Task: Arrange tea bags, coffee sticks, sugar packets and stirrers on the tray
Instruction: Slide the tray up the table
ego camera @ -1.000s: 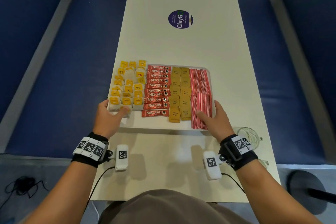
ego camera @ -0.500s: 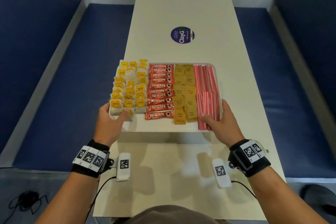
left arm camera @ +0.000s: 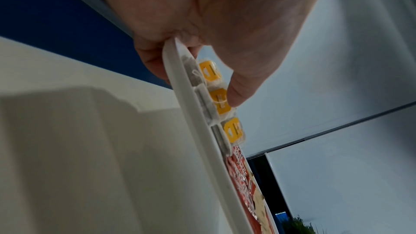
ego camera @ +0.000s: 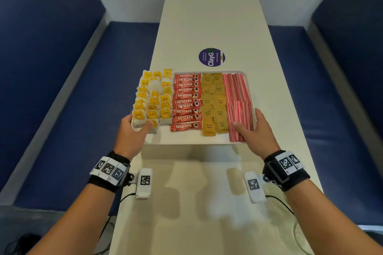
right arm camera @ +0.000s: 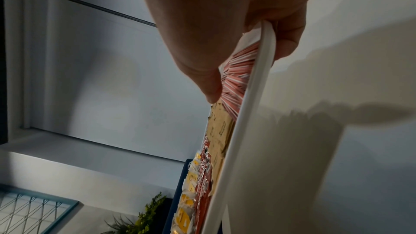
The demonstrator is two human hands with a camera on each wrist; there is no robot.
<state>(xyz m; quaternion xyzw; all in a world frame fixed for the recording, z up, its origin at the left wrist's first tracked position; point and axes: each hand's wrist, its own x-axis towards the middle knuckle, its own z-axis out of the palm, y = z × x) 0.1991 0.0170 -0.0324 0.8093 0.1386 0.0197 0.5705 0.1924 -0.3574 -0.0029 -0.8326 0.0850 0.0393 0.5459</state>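
Observation:
A white tray (ego camera: 186, 139) hangs above the table, held at its near corners. It carries yellow-tagged tea bags (ego camera: 153, 99) on the left, then red coffee sticks (ego camera: 186, 101), brown sugar packets (ego camera: 213, 103) and red-striped stirrers (ego camera: 238, 99) on the right. My left hand (ego camera: 132, 130) grips the near-left corner, thumb on a tea bag (left arm camera: 221, 102), fingers under the rim (left arm camera: 180, 77). My right hand (ego camera: 257, 130) grips the near-right corner, thumb on the stirrers (right arm camera: 236, 81), fingers beneath the tray (right arm camera: 254, 95).
The long cream table (ego camera: 207, 27) runs away from me, with a round purple sticker (ego camera: 211, 57) just beyond the tray. Blue bench seats (ego camera: 83, 109) flank both sides. A clear glass rim (ego camera: 300, 238) shows at the near right edge.
Both hands have carried the tray forward along the table and it now casts a shadow beneath. The camera has tilted up, showing more of the far table.

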